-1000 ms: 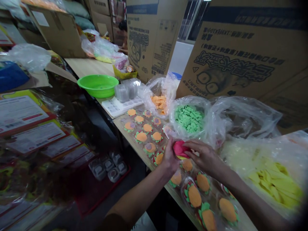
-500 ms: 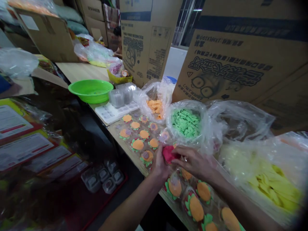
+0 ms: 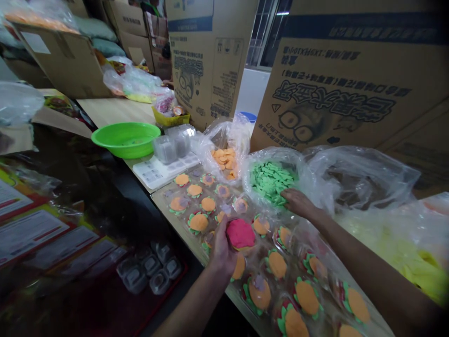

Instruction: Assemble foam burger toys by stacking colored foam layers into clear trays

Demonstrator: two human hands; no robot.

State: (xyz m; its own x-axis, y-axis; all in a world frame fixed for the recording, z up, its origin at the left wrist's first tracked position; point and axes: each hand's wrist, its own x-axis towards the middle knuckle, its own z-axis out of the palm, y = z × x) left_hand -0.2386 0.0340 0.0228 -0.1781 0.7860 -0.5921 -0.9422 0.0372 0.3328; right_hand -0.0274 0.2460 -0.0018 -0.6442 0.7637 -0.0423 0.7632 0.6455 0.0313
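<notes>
My left hand (image 3: 223, 252) is wrapped round a small round stack with a flat pink piece (image 3: 241, 233) on top and a yellow-orange edge showing beneath it. It is held over rows of clear plastic cups with orange discs (image 3: 277, 264) and green frilly edges. My right hand (image 3: 297, 202) reaches into an open clear bag, its fingers bent together at the near right edge of a heap of green leaf-like pieces (image 3: 270, 180). The fingertips touch the green pieces and are partly hidden among them.
Behind the cups stands a bag of orange discs (image 3: 224, 159); yellow pieces (image 3: 421, 271) lie in a bag at right. A green basin (image 3: 126, 140), stacked clear containers (image 3: 166, 149) and a white tray (image 3: 157, 172) are at far left. Large cartons (image 3: 333, 93) stand behind.
My right hand has left the pink piece and moved right and away into the green pieces. My left hand keeps the stack, its pink top now fully visible. The view has shifted slightly.
</notes>
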